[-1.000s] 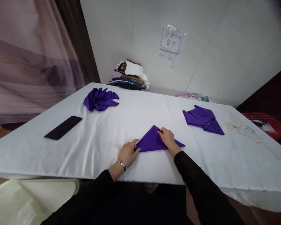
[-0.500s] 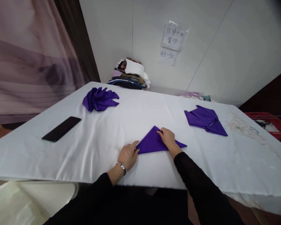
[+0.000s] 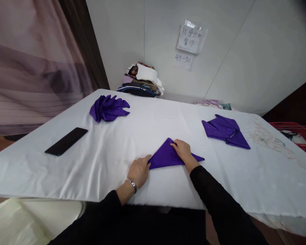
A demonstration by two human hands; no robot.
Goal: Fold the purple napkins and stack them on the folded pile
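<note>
A purple cloth napkin [image 3: 165, 156], folded into a flat triangle, lies near the table's front edge. Its peak points away from me and a thin tip sticks out to the right. At the left corner, my left hand [image 3: 139, 172] pinches the cloth between thumb and fingers; a silver watch or bracelet is on that wrist. My right hand [image 3: 183, 150] is closed on the right slope just below the peak, thumb and fingertips on the fabric, and covers part of it.
Another folded purple napkin [image 3: 223, 131] lies at the right, and a pleated purple napkin [image 3: 108, 108] at the back left. A black phone-like slab [image 3: 66, 141] rests on the white tablecloth [image 3: 112, 163]. Stacked clothes [image 3: 141, 81] stand behind. A red basket [image 3: 295, 127] is beyond the right edge.
Both hands keep their hold on the napkin and have hardly moved. The whole view has shifted very slightly.
</note>
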